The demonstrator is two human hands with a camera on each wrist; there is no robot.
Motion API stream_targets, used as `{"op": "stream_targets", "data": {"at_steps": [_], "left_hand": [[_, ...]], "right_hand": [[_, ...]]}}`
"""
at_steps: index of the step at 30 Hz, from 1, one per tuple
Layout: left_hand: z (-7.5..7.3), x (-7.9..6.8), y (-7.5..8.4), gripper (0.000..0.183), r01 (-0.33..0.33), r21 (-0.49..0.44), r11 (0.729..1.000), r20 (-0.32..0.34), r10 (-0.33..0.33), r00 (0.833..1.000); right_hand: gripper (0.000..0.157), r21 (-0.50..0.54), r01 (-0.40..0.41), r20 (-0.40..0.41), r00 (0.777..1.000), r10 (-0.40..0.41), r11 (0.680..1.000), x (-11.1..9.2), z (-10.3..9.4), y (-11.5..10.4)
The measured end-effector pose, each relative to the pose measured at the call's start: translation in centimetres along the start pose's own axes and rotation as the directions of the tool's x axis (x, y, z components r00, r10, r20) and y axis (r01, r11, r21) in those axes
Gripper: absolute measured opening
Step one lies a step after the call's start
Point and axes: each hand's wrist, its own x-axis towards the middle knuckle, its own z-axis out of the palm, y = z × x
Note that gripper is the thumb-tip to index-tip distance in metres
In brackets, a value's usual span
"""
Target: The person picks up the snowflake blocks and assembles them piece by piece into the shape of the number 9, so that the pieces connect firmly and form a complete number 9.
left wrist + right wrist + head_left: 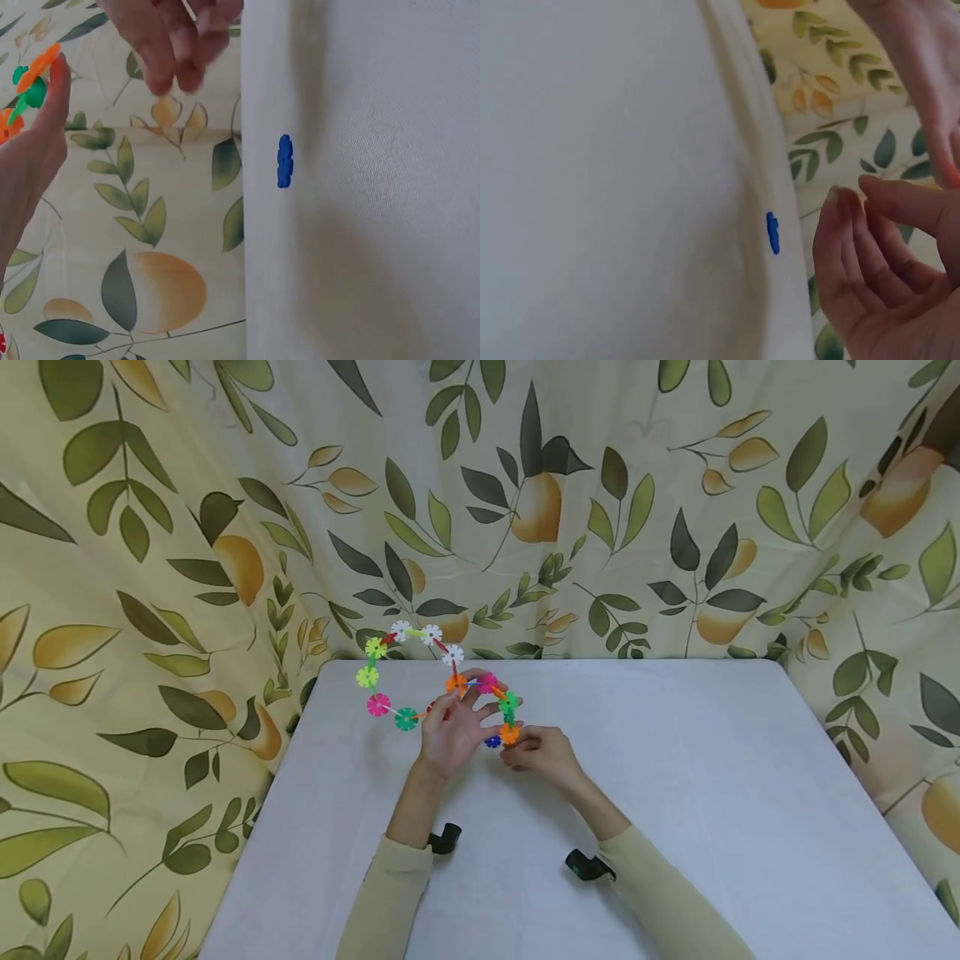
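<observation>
A chain of colourful plastic snowflake discs forms a loop in the head view, in white, yellow, pink, green and orange. My left hand holds it with the palm turned up, the thumb and fingers among the discs. At the chain's near right end, an orange disc sits by the left fingertips. Close beside that disc is my right hand, its fingers loosely bent. Nothing shows between its thumb and fingertips in the right wrist view. A loose blue disc lies on the table beneath the hands.
The white table reaches back to a leaf-and-fruit patterned curtain, which also hangs at both sides. A black wrist camera sticks out at the left sleeve, and another black camera at the right sleeve.
</observation>
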Motion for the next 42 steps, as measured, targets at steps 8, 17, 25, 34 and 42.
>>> {"op": "stream_targets", "data": {"at_steps": [8, 17, 25, 34, 42], "left_hand": [[0.1, 0.0, 0.0, 0.052, 0.011, -0.004, 1.0, -0.013, -0.011, 1.0], [0.2, 0.0, 0.0, 0.052, 0.022, -0.031, 0.999, -0.01, -0.022, 1.0], [0.1, 0.0, -0.2, 0.053, 0.002, -0.029, 1.0, -0.018, -0.003, 1.0], [0.2, 0.0, 0.3, 0.049, -0.013, -0.017, 1.0, -0.067, 0.012, 0.998], [0.1, -0.1, 0.4, 0.053, -0.029, -0.02, 0.999, -0.096, 0.027, 0.995]], "right_hand": [[0.031, -0.444, 0.048, -0.066, 0.994, -0.086, 0.895, 3.2, 1.5, 0.4], [0.029, -0.579, 0.073, -0.068, 0.988, -0.137, 0.812, 4.3, 2.3, 0.7], [0.019, -0.512, 0.045, -0.105, 0.988, -0.115, 0.858, 4.1, 1.8, 1.1], [0.023, -0.364, 0.012, -0.125, 0.99, -0.062, 0.931, 2.6, 1.1, 0.8], [0.018, -0.239, 0.0, -0.174, 0.984, -0.043, 0.971, 0.8, 0.5, -0.3]]}}
